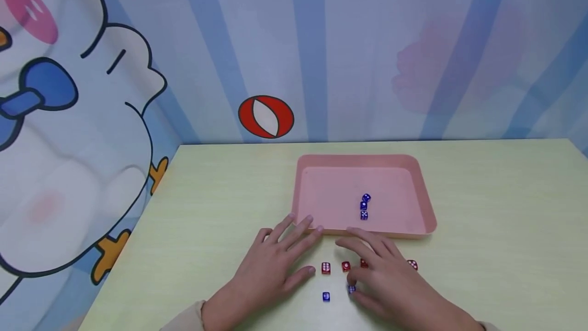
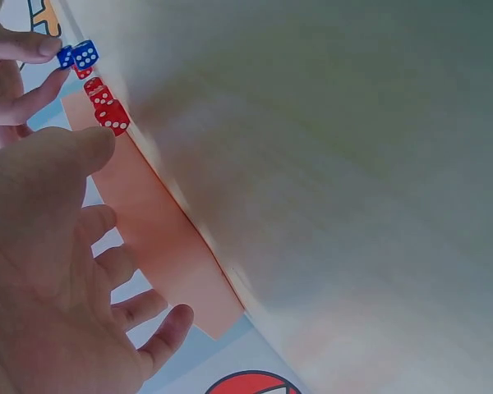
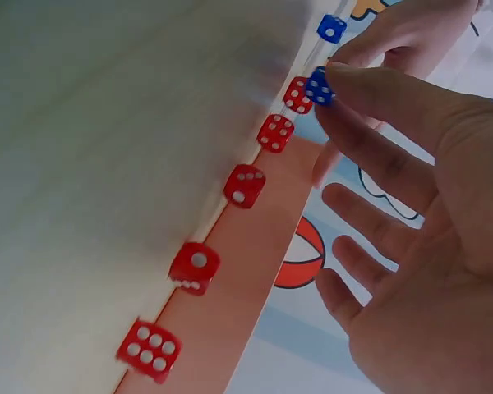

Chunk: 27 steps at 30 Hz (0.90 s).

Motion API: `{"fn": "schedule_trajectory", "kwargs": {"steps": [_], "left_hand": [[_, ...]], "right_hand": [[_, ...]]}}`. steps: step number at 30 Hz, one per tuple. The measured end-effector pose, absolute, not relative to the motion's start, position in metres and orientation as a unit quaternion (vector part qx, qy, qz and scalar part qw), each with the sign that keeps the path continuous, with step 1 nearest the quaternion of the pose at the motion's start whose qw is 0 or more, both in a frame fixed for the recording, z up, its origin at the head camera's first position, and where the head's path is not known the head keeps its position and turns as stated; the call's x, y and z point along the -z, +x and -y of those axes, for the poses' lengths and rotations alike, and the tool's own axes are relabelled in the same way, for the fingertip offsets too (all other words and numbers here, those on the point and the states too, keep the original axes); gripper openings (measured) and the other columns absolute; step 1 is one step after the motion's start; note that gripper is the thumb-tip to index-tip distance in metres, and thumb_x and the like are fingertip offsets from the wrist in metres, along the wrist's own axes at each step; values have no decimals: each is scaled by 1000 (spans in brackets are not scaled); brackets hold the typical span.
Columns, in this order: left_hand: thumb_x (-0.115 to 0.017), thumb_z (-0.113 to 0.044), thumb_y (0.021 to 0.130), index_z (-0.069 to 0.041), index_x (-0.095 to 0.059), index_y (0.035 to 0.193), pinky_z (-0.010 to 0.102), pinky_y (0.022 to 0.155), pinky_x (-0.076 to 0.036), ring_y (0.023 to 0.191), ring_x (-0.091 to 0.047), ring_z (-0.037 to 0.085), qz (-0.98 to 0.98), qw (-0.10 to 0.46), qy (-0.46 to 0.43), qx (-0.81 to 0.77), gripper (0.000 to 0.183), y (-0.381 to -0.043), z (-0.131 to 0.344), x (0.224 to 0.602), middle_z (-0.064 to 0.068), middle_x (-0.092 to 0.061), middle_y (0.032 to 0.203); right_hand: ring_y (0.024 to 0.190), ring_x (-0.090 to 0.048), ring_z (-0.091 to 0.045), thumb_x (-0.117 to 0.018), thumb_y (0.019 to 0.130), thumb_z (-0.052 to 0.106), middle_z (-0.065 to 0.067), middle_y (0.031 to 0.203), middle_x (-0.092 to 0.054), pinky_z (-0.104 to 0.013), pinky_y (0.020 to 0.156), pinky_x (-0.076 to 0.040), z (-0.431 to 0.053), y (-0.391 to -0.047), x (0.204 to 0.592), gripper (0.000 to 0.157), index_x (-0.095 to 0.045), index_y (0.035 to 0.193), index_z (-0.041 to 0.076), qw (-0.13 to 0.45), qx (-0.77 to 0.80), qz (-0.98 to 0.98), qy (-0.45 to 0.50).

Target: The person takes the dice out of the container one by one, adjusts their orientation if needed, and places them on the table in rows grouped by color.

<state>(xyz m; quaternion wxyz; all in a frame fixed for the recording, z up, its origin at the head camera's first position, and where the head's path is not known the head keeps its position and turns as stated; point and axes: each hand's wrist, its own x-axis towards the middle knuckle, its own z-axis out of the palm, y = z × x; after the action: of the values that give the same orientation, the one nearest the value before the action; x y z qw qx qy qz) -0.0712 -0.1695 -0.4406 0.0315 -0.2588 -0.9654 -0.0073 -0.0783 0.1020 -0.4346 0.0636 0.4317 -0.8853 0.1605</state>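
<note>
A small blue die (image 1: 351, 289) is pinched between the thumb and index finger of my right hand (image 1: 390, 277); the right wrist view shows the same blue die (image 3: 319, 87) at the fingertips. My left hand (image 1: 271, 269) is spread with extended fingers by the front left corner of the pink tray (image 1: 424, 203), holding nothing. Another blue die (image 1: 326, 297) lies on the table between the hands. Behind it runs a row of several red dice, among them a red die (image 1: 325, 268) at its left end and a red die (image 1: 412, 264) beside my right hand.
Inside the shallow tray, three blue dice (image 1: 364, 206) stand in a short column right of the middle. The pale table (image 1: 496, 218) stretches to both sides. A printed cloth backdrop (image 1: 358, 55) rises behind its far edge.
</note>
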Motion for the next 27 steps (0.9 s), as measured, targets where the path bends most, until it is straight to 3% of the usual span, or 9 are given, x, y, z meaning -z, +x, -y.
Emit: {"fn": "schedule_trajectory", "kwargs": {"steps": [8, 27], "left_hand": [[-55, -59, 105, -35, -35, 167, 51, 105, -47, 160, -31, 31, 966, 30, -258, 4, 69, -71, 169, 440, -5, -31, 174], [-56, -60, 105, -34, -34, 167, 52, 105, -46, 160, -29, 31, 966, 24, -256, 8, 71, -71, 168, 440, -5, -31, 174]], "right_hand": [[151, -38, -34, -88, 87, 28, -3, 155, -55, -61, 119, -35, -97, -80, 431, 12, -82, 96, 24, 12, -153, 894, 421], [151, -38, -36, -89, 85, 29, -4, 153, -57, -61, 117, -35, -101, -82, 436, 13, -78, 91, 27, 28, -163, 889, 426]]}}
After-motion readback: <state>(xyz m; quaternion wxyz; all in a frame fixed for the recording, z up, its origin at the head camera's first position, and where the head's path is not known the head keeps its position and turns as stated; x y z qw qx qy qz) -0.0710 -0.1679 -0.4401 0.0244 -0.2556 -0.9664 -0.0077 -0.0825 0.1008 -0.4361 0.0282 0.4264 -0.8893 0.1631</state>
